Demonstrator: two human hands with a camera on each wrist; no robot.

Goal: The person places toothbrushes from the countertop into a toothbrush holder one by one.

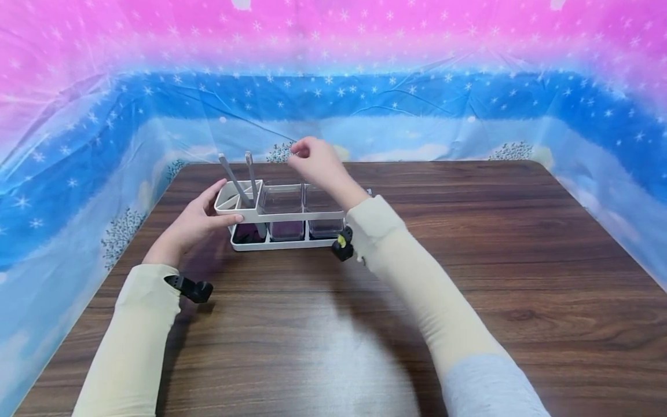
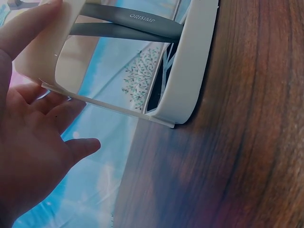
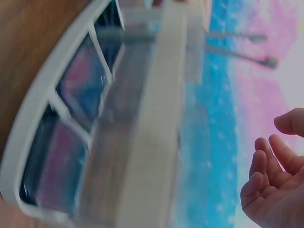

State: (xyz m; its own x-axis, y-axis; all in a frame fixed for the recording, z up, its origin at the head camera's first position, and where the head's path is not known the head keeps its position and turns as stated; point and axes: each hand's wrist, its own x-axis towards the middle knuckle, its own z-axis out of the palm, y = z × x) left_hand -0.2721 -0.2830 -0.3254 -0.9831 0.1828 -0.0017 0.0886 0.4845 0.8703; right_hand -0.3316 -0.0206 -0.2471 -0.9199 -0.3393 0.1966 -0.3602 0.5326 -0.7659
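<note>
A white two-tier toothbrush holder (image 1: 302, 216) stands toward the back of the table. Two grey sticks that look like toothbrushes (image 1: 235, 180) lean in its divided left compartment; in the left wrist view one grey handle (image 2: 142, 19) carries the lettering ORISIMP. Clear containers (image 1: 283, 202) sit in the upper frame. My left hand (image 1: 193, 223) grips the left end of the upper tier, thumb along the front, other fingers behind. Above the rack my right hand (image 1: 324, 165) is raised, its fingers loosely bent with nothing between them in the right wrist view.
The brown wooden table (image 1: 521, 278) extends to the right and toward me. A pink and blue snowflake cloth (image 1: 375, 92) hangs behind and at both sides. The holder's lower tray (image 1: 292, 245) has dark compartments. Small cameras (image 1: 195, 289) are strapped to both wrists.
</note>
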